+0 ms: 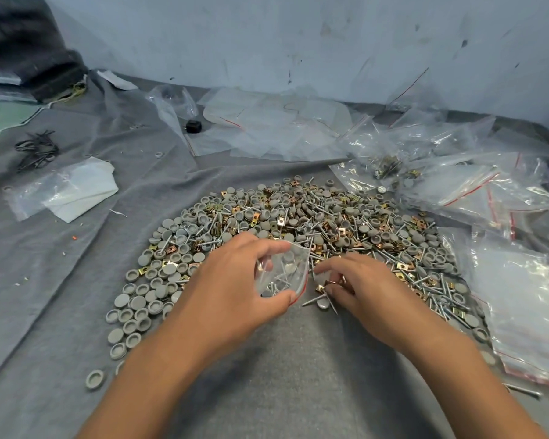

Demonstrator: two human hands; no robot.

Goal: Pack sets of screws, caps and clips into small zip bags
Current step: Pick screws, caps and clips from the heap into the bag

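The left hand (235, 277) held a small zip bag (282, 275) with its mouth turned toward the right hand (358, 286), thumb curled under the lower edge and the fingers (267, 247) arched over the top, so the opening stayed spread and ready to take parts. A few screws and grey caps already lay inside, at the bottom of the bag.

Just to the right of that opening, the right hand's fingers (328, 267) were curled and pinched on a small cluster of copper-coloured clips (328, 285), with a screw (313, 300) and a cap lying just beneath the fingertips. How many pieces sat in the pinch could not be told. Keeping the bag so close to the picking hand probably made the transfer short and kept small parts from dropping.

Beyond both sets of fingers spread the mixed pile (298, 223) of caps, screws and clips on a grey cloth (76, 280), within easy reach for gathering each set. Further right of the right hand lay a stack of zip bags (517, 299), and past the pile more bags (425, 166), some holding parts. Judging by this, the clips were the next to go in.
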